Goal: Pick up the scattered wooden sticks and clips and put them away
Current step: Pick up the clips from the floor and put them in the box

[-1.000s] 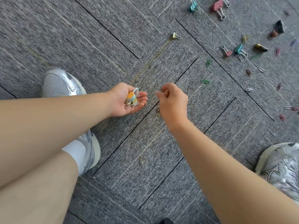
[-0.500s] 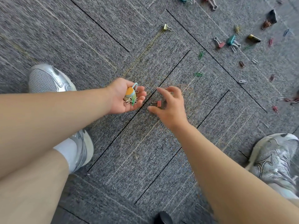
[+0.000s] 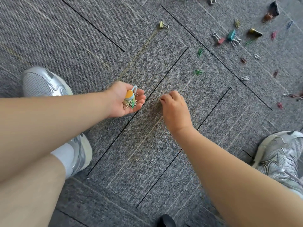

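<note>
My left hand (image 3: 122, 102) is held palm up just above the grey carpet, cupped around a small heap of clips (image 3: 130, 99): an orange and blue binder clip, a green paper clip and some silver ones. My right hand (image 3: 175, 108) is a short way to its right, knuckles up, with the fingertips pinched together on the carpet; the small red binder clip that lay there is hidden under them. Further clips lie scattered at the upper right: a gold binder clip (image 3: 164, 25), two green paper clips (image 3: 197, 72), and a teal binder clip (image 3: 232, 36). No wooden sticks are in view.
My left shoe (image 3: 44, 84) is behind my left forearm and my right shoe (image 3: 282, 154) is at the right edge. Several more small red and white paper clips (image 3: 245, 78) dot the carpet on the far right. A dark object (image 3: 166, 221) pokes in at the bottom edge.
My right hand dropped a clip into my left palm, then moved right and closed over the small red binder clip on the carpet. The left hand stayed cupped.
</note>
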`<state>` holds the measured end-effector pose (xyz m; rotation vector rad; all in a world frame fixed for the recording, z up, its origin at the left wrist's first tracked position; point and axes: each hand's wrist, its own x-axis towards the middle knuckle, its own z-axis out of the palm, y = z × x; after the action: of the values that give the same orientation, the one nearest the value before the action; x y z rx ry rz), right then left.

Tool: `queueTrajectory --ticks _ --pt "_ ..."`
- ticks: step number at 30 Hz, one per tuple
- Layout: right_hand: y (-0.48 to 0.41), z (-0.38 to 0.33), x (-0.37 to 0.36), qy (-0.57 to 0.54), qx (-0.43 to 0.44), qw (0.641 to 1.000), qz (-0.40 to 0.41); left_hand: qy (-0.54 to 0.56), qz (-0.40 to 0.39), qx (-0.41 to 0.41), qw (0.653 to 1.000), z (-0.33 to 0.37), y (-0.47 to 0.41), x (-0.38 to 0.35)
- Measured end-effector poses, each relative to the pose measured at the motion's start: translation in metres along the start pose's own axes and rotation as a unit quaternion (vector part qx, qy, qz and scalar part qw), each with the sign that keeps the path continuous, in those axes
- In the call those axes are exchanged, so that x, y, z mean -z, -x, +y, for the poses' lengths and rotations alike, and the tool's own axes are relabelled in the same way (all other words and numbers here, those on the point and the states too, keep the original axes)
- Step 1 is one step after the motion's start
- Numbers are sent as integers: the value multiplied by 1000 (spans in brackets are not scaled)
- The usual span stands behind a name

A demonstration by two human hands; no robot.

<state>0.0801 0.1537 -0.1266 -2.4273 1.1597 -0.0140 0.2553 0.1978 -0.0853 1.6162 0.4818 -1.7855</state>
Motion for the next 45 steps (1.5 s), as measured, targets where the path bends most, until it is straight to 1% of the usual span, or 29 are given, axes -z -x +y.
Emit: queueTrajectory --ticks 3,4,6,7,8,9,10,11,13,15,16,17,19,20,21,22,23,24,26,28,30,33,35,36,38,40,43,45 --pt "-4 5 10 18 -16 1000 -16 -2 0 0 1000 0 -1 -1" --pt "-7 9 15 24 -36 998 -36 0 -1 0 1000 1 -1 -1" --pt "-14 18 27 26 -86 995 -49 8 -1 -2 1000 3 -1 0" --pt "-18 21 33 0 -136 990 -43 8 -2 -3 1000 4 0 0" --pt "-22 20 39 -56 -199 978 -30 7 -3 -4 1000 5 0 0" --pt "-26 17 45 -131 -259 957 -6 5 -2 -5 1000 6 1 0" --pt "-30 13 51 -195 -299 934 20 4 -3 -7 1000 7 3 -2" --pt "-33 7 55 -224 -314 922 33 2 -3 -9 1000 8 3 -3" --pt "-38 -7 66 -248 -301 920 32 2 -10 -13 1000 10 4 -6" --pt "-43 -25 78 -286 -258 923 19 18 -31 -15 999 11 4 -11" --pt "-43 -34 82 -302 -226 926 4 29 -46 -17 998 12 4 -14" --pt "-43 -42 86 -298 -182 937 -12 36 -60 -19 997 13 4 -18" --pt "-39 -51 90 -250 -78 964 -38 38 -78 -27 996 15 6 -29" --pt "-40 -47 91 -235 -49 970 -28 32 -85 -35 995 17 6 -33" --pt "-43 -38 92 -231 -51 972 -1 31 -94 -34 994 19 6 -37" --pt "-49 -23 91 -233 -82 969 31 34 -107 -25 993 21 6 -40" --pt "-55 -4 90 -231 -128 963 54 39 -113 -14 993 23 5 -43" --pt "-61 16 89 -218 -180 957 61 40 -113 -6 993 26 3 -47" --pt "-73 52 83 -173 -259 950 24 48 -106 4 993 33 -1 -56" --pt "-79 71 75 -157 -282 945 -43 59 -107 15 992 39 -8 -64" --pt "-83 78 72 -132 -263 953 -70 58 -113 17 992 45 -14 -72" --pt "-84 79 73 -46 -215 971 -92 49 -111 10 993 51 -16 -78" --pt "-82 77 73 -39 -210 973 -91 52 -108 10 993 50 -15 -80" --pt "-80 74 73 -70 -223 969 -79 53 -103 10 993 48 -14 -80" --pt "-72 62 74 -172 -241 954 -37 54 -90 10 994 43 -14 -79" --pt "-65 43 80 -237 -221 946 -8 48 -79 7 996 36 -15 -78" --pt "-56 13 89 -281 -165 945 2 35 -91 13 995 28 -14 -77" --pt "-51 0 90 -272 -119 955 -25 10 -83 3 996 25 -12 -79"
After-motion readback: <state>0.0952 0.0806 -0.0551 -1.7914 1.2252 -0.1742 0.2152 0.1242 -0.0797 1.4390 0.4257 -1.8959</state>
